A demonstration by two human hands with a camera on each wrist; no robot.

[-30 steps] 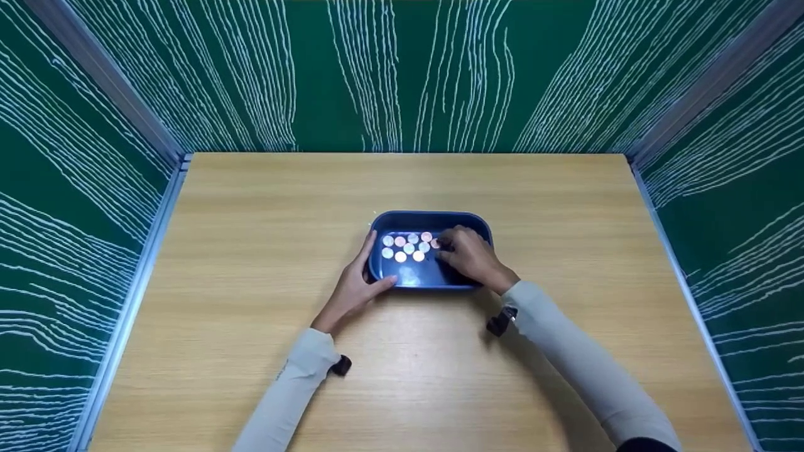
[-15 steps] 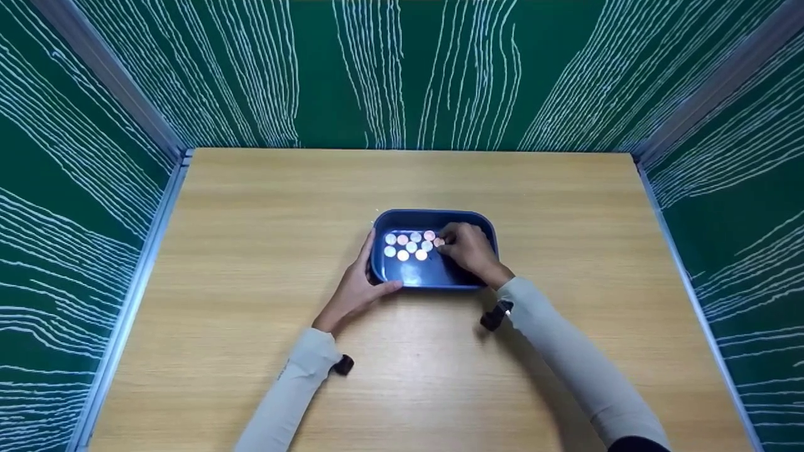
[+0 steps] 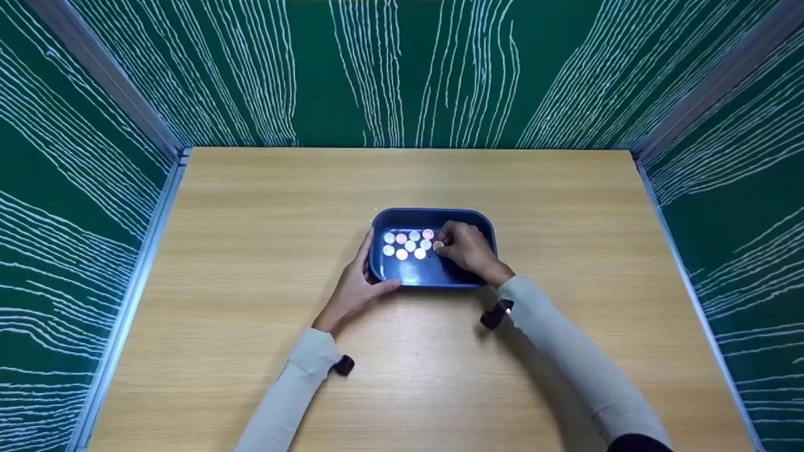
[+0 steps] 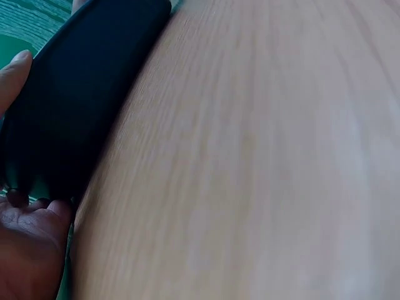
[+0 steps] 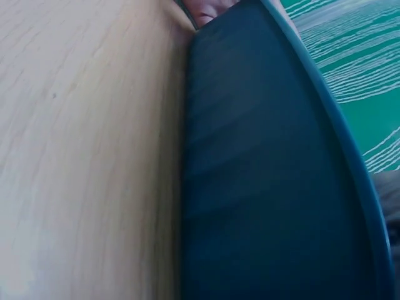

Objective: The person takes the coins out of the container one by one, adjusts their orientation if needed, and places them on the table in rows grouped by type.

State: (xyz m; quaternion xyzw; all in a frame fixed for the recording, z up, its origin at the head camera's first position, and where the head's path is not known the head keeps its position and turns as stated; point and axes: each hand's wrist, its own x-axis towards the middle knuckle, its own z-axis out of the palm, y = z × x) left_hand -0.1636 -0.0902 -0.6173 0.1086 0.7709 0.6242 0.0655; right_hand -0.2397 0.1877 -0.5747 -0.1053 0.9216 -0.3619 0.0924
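Observation:
A dark blue rectangular tray rests on the table in the head view, with several silvery and copper-coloured coins lying flat in its left half. My left hand grips the tray's near left corner, thumb at the front rim and fingers along the left side. Inside the tray, my right hand has its thumb and fingertips on a copper-coloured coin at the right end of the group, pinching it. Both wrist views show mostly the tray's outer wall; the right hand's fingertips are hidden in the right wrist view.
The pale wooden table extends all round the tray. Green walls with white wavy lines and metal corner posts enclose it at the back and both sides. Small pale specks lie behind the tray's far left corner.
The pinched coin has shifted slightly toward the near side, with my right fingertips staying on it. My left hand keeps its grip on the tray; the head view has drifted a little.

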